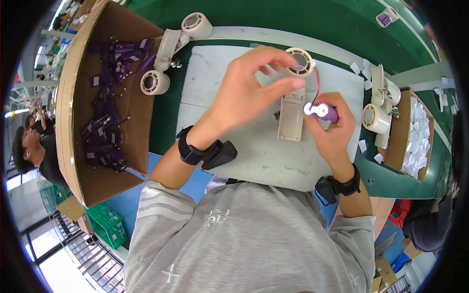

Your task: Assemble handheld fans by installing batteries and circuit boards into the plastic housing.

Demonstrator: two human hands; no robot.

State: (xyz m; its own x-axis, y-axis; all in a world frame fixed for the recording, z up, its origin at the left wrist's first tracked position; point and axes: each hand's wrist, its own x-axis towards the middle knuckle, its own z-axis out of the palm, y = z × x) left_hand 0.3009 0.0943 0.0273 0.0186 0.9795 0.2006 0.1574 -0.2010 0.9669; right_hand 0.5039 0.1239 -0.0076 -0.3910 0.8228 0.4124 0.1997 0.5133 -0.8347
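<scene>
My right hand is closed round a purple cylindrical battery with a white end. Red and black wires run up from it toward the round head of a cream plastic device. That device, which looks like a handheld fan housing, lies on the grey mat with its hollow handle toward me. My left hand is over the mat, thumb and fingers apart, fingertips at the left side of the round head. Whether they touch the head I cannot tell.
A cardboard box of purple batteries stands at left. Similar cream housings lie at the far left of the mat and at right. A smaller box at right holds white pieces. A person is at far left.
</scene>
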